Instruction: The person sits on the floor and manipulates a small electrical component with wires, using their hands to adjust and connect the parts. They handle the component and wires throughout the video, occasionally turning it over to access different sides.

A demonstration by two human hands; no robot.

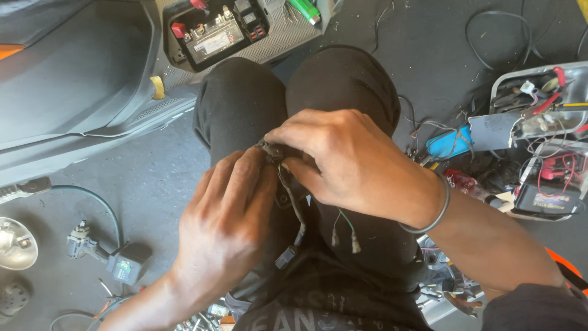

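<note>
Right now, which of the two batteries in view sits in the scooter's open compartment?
The battery at top left, with its red terminal cap, sits there. The other battery lies on the floor at right among red wires.

Bare forearms; thin dark bangle (436, 216) on right wrist; black trousers (343, 86); dark sleeve (533, 306) near right elbow.

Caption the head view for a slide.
Both hands, left hand and right hand, pinch a small wiring harness above the knees.
</note>
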